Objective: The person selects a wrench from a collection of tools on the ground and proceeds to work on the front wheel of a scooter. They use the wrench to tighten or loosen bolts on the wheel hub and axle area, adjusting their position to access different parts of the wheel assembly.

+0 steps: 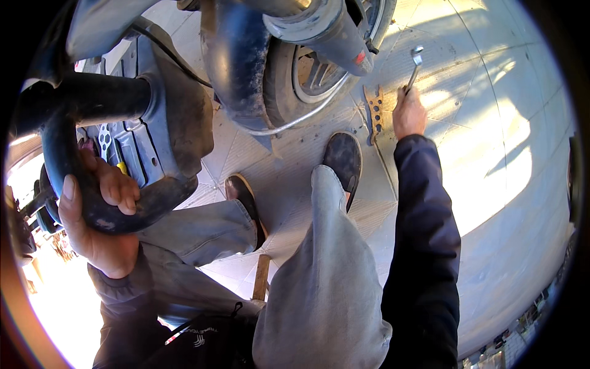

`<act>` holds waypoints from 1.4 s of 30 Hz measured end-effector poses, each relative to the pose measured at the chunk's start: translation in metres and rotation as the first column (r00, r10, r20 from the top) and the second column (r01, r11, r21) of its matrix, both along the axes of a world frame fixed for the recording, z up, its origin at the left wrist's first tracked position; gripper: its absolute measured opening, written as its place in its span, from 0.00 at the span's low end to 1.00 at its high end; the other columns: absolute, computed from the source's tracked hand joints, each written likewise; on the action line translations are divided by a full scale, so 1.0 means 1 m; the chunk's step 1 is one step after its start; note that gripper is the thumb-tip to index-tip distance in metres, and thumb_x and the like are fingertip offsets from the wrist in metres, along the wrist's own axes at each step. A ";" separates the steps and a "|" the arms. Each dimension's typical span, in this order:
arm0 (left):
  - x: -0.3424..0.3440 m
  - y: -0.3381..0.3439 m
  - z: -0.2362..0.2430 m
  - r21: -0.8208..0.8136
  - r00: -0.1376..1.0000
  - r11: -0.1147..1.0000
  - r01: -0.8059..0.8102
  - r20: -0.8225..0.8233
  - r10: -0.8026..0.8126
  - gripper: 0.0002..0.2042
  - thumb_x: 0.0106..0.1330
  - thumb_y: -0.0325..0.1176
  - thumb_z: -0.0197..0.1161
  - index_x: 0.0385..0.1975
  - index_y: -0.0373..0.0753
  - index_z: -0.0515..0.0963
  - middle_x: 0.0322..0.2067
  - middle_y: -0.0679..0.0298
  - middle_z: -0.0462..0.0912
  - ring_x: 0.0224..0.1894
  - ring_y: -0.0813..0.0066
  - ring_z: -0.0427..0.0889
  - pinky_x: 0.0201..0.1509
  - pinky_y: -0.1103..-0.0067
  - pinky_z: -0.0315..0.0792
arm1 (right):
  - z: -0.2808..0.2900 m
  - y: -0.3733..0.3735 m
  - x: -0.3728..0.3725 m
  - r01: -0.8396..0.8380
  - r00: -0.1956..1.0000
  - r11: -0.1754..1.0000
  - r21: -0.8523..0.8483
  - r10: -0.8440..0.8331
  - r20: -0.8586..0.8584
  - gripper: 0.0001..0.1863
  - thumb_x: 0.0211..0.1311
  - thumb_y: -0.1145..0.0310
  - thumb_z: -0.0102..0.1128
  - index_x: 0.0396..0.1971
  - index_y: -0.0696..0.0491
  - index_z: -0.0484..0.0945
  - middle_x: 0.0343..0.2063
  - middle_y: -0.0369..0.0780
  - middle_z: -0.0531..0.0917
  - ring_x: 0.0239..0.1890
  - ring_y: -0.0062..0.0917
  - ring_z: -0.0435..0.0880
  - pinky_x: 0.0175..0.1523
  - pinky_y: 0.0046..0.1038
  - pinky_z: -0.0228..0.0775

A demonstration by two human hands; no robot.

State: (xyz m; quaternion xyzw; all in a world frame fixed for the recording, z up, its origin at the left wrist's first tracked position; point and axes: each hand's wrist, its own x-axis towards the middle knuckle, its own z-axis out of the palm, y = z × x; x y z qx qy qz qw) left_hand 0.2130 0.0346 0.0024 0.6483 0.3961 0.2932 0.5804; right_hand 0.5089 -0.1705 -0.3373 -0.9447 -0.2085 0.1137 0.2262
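My left hand (110,249) is wrapped round a thick black curved bar (114,215) on the vehicle at the left. Stretched out low over the tiled floor, my right hand (409,114) is closed on a silver wrench (417,56), whose head points away from me. Its handle end is hidden in my fist. Just left of that hand, a flat rust-coloured metal tool (375,111) with a row of holes lies on the floor. The wheel (316,77) of the vehicle stands farther left, beneath a grey cylindrical part (319,31).
A dark mudguard (236,67) and a pale cable (295,128) are near the wheel. Behind the bar are a perforated metal tool (105,140) and a yellow-handled tool (122,167). My shoes (342,161) rest on the tiles; a wooden piece (261,277) shows between my legs.
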 end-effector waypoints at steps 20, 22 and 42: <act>-0.007 0.020 0.007 -0.090 0.995 0.995 0.048 0.087 -0.040 0.20 0.57 0.39 0.67 0.36 0.26 0.70 0.21 0.60 0.76 0.22 0.71 0.79 0.26 0.74 0.75 | 0.122 -0.013 -0.153 0.325 0.571 0.898 0.297 0.064 -0.818 0.13 0.68 0.60 0.53 0.30 0.55 0.73 0.18 0.33 0.74 0.16 0.16 0.67 0.20 0.20 0.56; -0.017 0.025 0.010 -0.023 0.997 0.996 0.082 0.013 -0.082 0.23 0.56 0.40 0.67 0.37 0.23 0.70 0.23 0.51 0.78 0.25 0.60 0.81 0.32 0.69 0.76 | 0.137 -0.008 -0.153 0.347 0.571 0.904 0.250 0.008 -0.821 0.13 0.67 0.59 0.54 0.30 0.54 0.73 0.19 0.33 0.74 0.16 0.15 0.67 0.20 0.20 0.56; -0.028 0.035 0.014 0.084 0.951 0.964 0.251 -0.209 -0.229 0.31 0.55 0.43 0.67 0.44 0.21 0.62 0.25 0.40 0.79 0.28 0.45 0.82 0.35 0.63 0.76 | 0.226 0.042 -0.099 0.648 0.513 0.589 0.483 0.132 -0.848 0.10 0.65 0.60 0.53 0.29 0.49 0.69 0.15 0.33 0.71 0.10 0.15 0.55 0.16 0.21 0.47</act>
